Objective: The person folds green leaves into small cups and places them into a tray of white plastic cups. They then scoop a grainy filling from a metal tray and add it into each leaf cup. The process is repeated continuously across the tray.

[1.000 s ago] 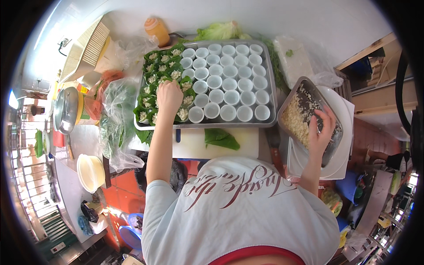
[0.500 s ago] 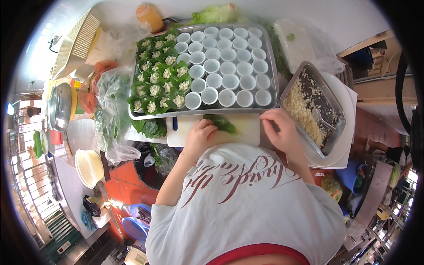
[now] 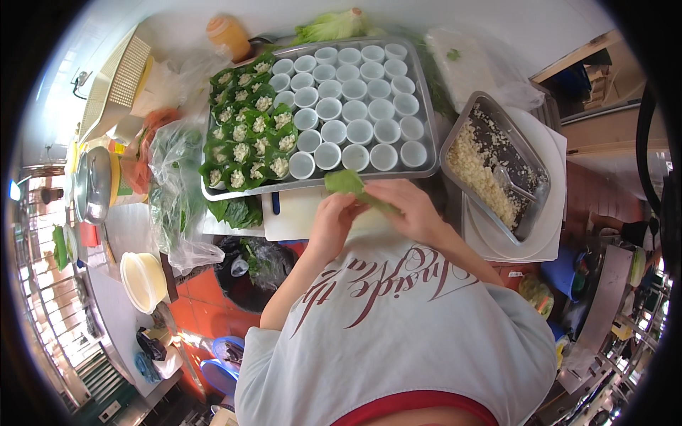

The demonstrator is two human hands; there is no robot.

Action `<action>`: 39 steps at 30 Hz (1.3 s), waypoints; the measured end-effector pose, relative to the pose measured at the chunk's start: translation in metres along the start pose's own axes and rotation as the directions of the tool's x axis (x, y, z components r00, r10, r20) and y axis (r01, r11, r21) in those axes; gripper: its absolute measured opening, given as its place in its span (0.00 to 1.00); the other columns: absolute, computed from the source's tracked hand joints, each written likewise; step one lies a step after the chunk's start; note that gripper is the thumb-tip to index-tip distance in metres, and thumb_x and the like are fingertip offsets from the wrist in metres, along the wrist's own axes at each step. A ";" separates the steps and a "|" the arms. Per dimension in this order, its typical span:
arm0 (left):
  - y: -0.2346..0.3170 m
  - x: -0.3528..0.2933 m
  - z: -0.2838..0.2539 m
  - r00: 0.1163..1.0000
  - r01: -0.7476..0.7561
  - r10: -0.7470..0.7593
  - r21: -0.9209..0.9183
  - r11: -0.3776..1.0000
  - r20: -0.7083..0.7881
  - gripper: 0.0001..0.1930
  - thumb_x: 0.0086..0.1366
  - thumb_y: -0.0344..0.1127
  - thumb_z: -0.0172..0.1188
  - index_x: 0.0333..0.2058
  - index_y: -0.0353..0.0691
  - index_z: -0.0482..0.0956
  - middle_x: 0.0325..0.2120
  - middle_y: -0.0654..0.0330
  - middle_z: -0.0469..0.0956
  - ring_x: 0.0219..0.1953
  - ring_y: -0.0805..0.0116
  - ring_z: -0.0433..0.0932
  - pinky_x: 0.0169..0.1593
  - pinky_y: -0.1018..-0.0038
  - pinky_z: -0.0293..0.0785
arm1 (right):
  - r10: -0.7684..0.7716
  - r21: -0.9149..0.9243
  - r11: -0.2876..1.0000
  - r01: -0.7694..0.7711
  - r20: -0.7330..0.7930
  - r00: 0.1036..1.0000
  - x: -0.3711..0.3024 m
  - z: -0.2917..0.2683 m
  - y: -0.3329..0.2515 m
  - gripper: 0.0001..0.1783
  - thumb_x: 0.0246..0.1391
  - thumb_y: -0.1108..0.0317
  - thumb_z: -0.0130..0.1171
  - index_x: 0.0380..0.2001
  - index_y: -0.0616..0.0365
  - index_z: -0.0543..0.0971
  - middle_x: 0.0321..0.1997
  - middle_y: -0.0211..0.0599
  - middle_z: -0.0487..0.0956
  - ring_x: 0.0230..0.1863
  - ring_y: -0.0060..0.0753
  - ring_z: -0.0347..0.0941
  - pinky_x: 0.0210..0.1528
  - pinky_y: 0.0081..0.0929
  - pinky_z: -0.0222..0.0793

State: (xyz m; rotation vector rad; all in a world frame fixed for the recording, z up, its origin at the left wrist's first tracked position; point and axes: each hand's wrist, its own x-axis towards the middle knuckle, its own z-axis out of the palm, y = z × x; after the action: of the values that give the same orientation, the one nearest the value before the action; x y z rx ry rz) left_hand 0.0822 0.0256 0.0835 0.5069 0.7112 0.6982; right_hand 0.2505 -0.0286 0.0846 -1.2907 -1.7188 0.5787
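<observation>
Both my hands hold a green leaf (image 3: 346,182) just above the white cutting board (image 3: 293,223). My left hand (image 3: 335,216) pinches its near left side, and my right hand (image 3: 410,207) grips its right part, fingers closed. Beyond them lies a metal tray (image 3: 431,138) of small white cups (image 3: 327,155). On its left side, several leaf-lined cups (image 3: 241,152) hold a white crumbly filling. To my right, a metal pan (image 3: 538,153) contains chopped white filling (image 3: 474,169) and a scoop (image 3: 503,179). More leaves (image 3: 239,211) lie left of the board.
A clear plastic bag of greens (image 3: 172,192) sits left of the tray. An orange-capped bottle (image 3: 229,35) and a lettuce (image 3: 330,28) stand behind it. The pan rests on a round white lid or plate (image 3: 483,231). A cream tub (image 3: 142,282) is at far left.
The leaf has been lifted off the cutting board. My right hand has moved left to take hold of it beside my left hand. The view has shifted slightly.
</observation>
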 end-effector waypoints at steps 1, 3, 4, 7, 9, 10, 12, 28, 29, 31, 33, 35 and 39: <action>-0.003 0.001 -0.002 0.991 -0.131 0.130 0.198 0.971 0.022 0.12 0.61 0.34 0.55 0.39 0.32 0.70 0.32 0.63 0.73 0.37 0.74 0.72 0.47 0.74 0.68 | 0.149 0.161 0.976 -0.148 0.007 0.989 -0.003 -0.003 0.000 0.18 0.50 0.70 0.58 0.47 0.57 0.75 0.46 0.37 0.76 0.46 0.29 0.72 0.46 0.24 0.66; -0.016 0.004 -0.010 0.923 -0.374 0.357 0.544 0.751 0.142 0.18 0.57 0.32 0.60 0.45 0.32 0.68 0.37 0.61 0.72 0.43 0.72 0.71 0.52 0.72 0.65 | 0.400 0.493 0.806 -0.328 -0.045 0.915 -0.004 -0.003 -0.002 0.12 0.56 0.69 0.55 0.41 0.62 0.77 0.37 0.35 0.79 0.38 0.21 0.74 0.39 0.17 0.69; -0.019 0.005 -0.010 0.866 -0.473 0.442 0.670 0.572 0.233 0.22 0.55 0.31 0.63 0.47 0.33 0.67 0.39 0.60 0.72 0.46 0.72 0.71 0.54 0.71 0.63 | 0.484 0.630 0.675 -0.383 0.014 0.875 -0.005 -0.003 0.001 0.11 0.56 0.69 0.55 0.41 0.62 0.77 0.36 0.34 0.79 0.38 0.20 0.73 0.39 0.17 0.69; -0.016 0.003 -0.006 0.970 -0.239 0.202 0.373 0.896 0.136 0.23 0.57 0.29 0.61 0.50 0.33 0.65 0.41 0.59 0.73 0.46 0.71 0.72 0.50 0.76 0.68 | 0.618 0.852 0.292 -0.434 0.178 0.766 -0.008 -0.002 0.008 0.10 0.56 0.70 0.55 0.39 0.65 0.77 0.34 0.30 0.79 0.34 0.16 0.73 0.39 0.16 0.68; -0.015 0.003 -0.004 0.992 -0.107 0.087 0.267 0.958 0.086 0.20 0.60 0.29 0.58 0.50 0.33 0.65 0.40 0.59 0.73 0.44 0.71 0.73 0.48 0.77 0.70 | 0.634 0.808 0.358 -0.468 0.158 0.757 -0.011 0.002 0.010 0.11 0.55 0.69 0.56 0.39 0.64 0.77 0.34 0.30 0.79 0.34 0.16 0.72 0.38 0.16 0.68; -0.018 0.004 -0.005 0.995 -0.093 0.083 0.280 0.955 0.049 0.19 0.61 0.29 0.57 0.50 0.33 0.65 0.39 0.59 0.74 0.42 0.71 0.74 0.47 0.76 0.72 | 0.641 0.783 0.389 -0.486 0.149 0.753 -0.013 0.003 0.010 0.11 0.55 0.69 0.57 0.39 0.64 0.77 0.34 0.30 0.79 0.34 0.16 0.72 0.38 0.16 0.68; -0.018 0.005 -0.003 0.995 -0.088 0.096 0.222 0.971 -0.026 0.17 0.63 0.29 0.54 0.49 0.32 0.66 0.38 0.58 0.75 0.39 0.71 0.76 0.43 0.77 0.74 | 0.637 0.796 0.372 -0.479 0.157 0.755 -0.011 0.004 0.007 0.12 0.54 0.69 0.58 0.40 0.64 0.76 0.35 0.30 0.78 0.35 0.15 0.72 0.38 0.16 0.68; -0.019 0.009 0.000 0.820 -0.479 0.410 0.871 0.111 0.399 0.13 0.56 0.22 0.57 0.42 0.34 0.75 0.29 0.53 0.79 0.28 0.66 0.79 0.32 0.77 0.73 | 0.282 0.042 0.959 -0.281 -0.049 0.958 -0.006 -0.005 0.010 0.12 0.44 0.76 0.60 0.35 0.62 0.76 0.28 0.39 0.74 0.29 0.38 0.73 0.32 0.29 0.69; -0.018 0.011 0.002 0.824 -0.494 0.398 0.857 0.151 0.405 0.14 0.52 0.22 0.57 0.40 0.35 0.75 0.26 0.51 0.78 0.25 0.63 0.78 0.30 0.74 0.73 | 0.430 0.101 0.901 -0.423 -0.062 0.901 -0.003 -0.006 0.006 0.10 0.42 0.75 0.62 0.29 0.64 0.74 0.28 0.40 0.75 0.28 0.40 0.73 0.33 0.30 0.70; -0.012 0.012 0.005 0.847 -0.481 0.317 0.869 0.119 0.426 0.12 0.53 0.23 0.58 0.38 0.34 0.75 0.25 0.52 0.78 0.25 0.62 0.78 0.30 0.74 0.73 | 0.428 0.115 0.900 -0.421 -0.053 0.902 -0.006 -0.006 0.011 0.10 0.41 0.73 0.63 0.28 0.64 0.74 0.27 0.41 0.75 0.28 0.40 0.73 0.33 0.30 0.69; -0.009 0.013 0.010 0.881 -0.451 0.230 0.882 0.136 0.414 0.11 0.53 0.23 0.59 0.37 0.34 0.75 0.26 0.52 0.78 0.25 0.61 0.78 0.30 0.74 0.73 | 0.402 0.062 0.913 -0.402 0.021 0.915 -0.010 -0.009 0.018 0.11 0.41 0.72 0.63 0.27 0.64 0.73 0.26 0.41 0.75 0.28 0.40 0.74 0.32 0.30 0.69; -0.008 0.014 0.014 0.919 -0.393 0.133 0.898 0.199 0.372 0.10 0.54 0.24 0.59 0.36 0.34 0.75 0.26 0.52 0.77 0.26 0.60 0.78 0.29 0.74 0.72 | 0.356 -0.055 0.935 -0.351 0.168 0.919 -0.013 -0.014 0.025 0.12 0.40 0.71 0.64 0.28 0.64 0.73 0.26 0.41 0.75 0.28 0.40 0.74 0.32 0.30 0.68; -0.012 0.023 0.010 0.799 -0.590 0.245 0.796 0.137 0.550 0.09 0.55 0.23 0.58 0.36 0.34 0.74 0.28 0.52 0.75 0.27 0.60 0.76 0.28 0.73 0.71 | 0.365 0.014 0.929 -0.370 0.141 0.920 -0.016 -0.017 0.018 0.13 0.39 0.69 0.64 0.29 0.64 0.74 0.27 0.42 0.75 0.28 0.39 0.73 0.31 0.30 0.67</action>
State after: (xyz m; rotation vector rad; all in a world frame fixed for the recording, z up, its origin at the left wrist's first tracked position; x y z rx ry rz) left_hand 0.1071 0.0328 0.0732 2.0471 0.6339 0.6182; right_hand 0.2748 -0.0395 0.0732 -1.5901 -1.5686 0.9336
